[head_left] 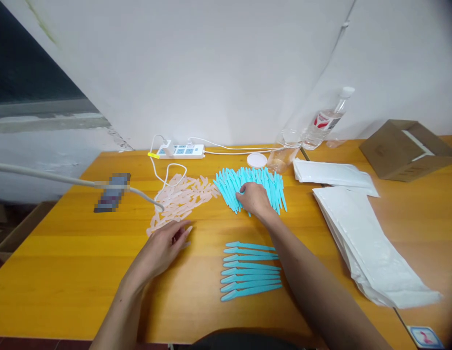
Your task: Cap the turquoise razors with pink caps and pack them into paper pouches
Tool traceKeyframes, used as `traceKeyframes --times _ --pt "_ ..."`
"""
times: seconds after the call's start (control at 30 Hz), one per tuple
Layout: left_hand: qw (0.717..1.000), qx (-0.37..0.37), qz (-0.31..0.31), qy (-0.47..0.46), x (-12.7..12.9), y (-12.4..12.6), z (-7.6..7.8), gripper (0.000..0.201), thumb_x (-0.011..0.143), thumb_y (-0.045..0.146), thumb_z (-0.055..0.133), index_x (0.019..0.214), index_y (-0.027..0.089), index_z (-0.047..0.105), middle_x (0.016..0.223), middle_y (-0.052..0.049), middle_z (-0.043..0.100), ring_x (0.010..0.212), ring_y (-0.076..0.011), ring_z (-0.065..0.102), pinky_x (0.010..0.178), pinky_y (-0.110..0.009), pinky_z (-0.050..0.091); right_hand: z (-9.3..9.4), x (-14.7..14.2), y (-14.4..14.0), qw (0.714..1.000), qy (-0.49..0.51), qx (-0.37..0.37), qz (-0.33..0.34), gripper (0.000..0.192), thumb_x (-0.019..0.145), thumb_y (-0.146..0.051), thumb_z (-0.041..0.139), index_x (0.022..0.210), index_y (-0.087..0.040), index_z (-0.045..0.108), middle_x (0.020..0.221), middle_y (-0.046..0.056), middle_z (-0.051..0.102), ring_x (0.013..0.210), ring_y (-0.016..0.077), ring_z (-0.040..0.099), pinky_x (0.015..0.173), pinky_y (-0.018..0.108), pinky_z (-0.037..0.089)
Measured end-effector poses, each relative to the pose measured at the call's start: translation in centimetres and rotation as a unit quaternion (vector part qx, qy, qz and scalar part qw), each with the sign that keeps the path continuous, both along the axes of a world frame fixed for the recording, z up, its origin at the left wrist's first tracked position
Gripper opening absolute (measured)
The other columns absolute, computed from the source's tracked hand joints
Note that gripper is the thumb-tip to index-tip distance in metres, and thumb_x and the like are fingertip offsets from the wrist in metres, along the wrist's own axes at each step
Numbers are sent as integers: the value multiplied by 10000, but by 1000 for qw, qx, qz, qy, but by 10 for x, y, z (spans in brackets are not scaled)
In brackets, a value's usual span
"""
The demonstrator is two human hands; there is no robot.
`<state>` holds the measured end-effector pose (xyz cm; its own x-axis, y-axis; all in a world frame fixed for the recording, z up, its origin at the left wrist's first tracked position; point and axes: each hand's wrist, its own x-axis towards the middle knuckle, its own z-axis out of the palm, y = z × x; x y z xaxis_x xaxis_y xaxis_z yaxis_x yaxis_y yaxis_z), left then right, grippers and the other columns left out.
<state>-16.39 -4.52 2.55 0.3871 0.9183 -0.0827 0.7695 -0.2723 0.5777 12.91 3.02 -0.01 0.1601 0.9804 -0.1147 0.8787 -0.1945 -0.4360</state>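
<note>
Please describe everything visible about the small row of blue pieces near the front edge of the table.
The row of blue pieces holds about seven slim turquoise sticks that look like plastic, each with a pointed left end. They lie flat, side by side, almost parallel, on the orange wooden table. No hand touches them; the right forearm passes beside their right ends.

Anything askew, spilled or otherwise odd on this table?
Nothing spilled or damaged. The one oddity: a clear plastic bottle at the back leans steeply toward the wall instead of standing upright. The right hand rests on the fanned blue pile; the left hand touches the pink pile.
</note>
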Motion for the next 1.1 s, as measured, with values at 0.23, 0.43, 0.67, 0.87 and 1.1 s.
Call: traceKeyframes --times 0.23,0.43,0.67,0.87,1.1 --pt "981 -99 -9 -165 25 0 -7 230 951 402 578 981 189 659 859 -28 681 782 -159 619 707 -242 481 9 0 5 998 69 -8 2 118 737 -220 654 738 -141 741 795 134 753 801 250 695 674 283 444" --pt "952 -130 53 -270 42 13 -5 303 862 465 698 900 166 667 819 -22 677 723 -134 606 676 -231 482 25 36 -31 969 237 -47 50 226 821 -374 605 850 -172 700 719 15 703 596 123 590 558 224 420" --pt "927 -98 162 -324 60 26 -8 486 748 569 770 970 137 769 714 -33 708 674 -160 635 662 -266 508 18 63 -80 853 501 -120 81 420 788 -559 721 882 -158 640 701 -13 604 630 113 539 658 267 450" --pt "923 -134 157 -324 63 16 -20 466 734 540 796 968 137 786 782 -54 761 700 -165 669 670 -260 529 4 62 -85 853 505 -110 74 444 807 -589 697 907 -160 638 714 -31 571 645 108 514 670 263 425" --pt "928 -155 105 -322 69 12 -33 418 801 508 760 1029 158 773 942 -84 793 824 -204 725 748 -287 567 6 57 -87 858 493 -121 86 428 816 -594 670 859 -171 619 718 -33 550 648 109 492 674 259 423"
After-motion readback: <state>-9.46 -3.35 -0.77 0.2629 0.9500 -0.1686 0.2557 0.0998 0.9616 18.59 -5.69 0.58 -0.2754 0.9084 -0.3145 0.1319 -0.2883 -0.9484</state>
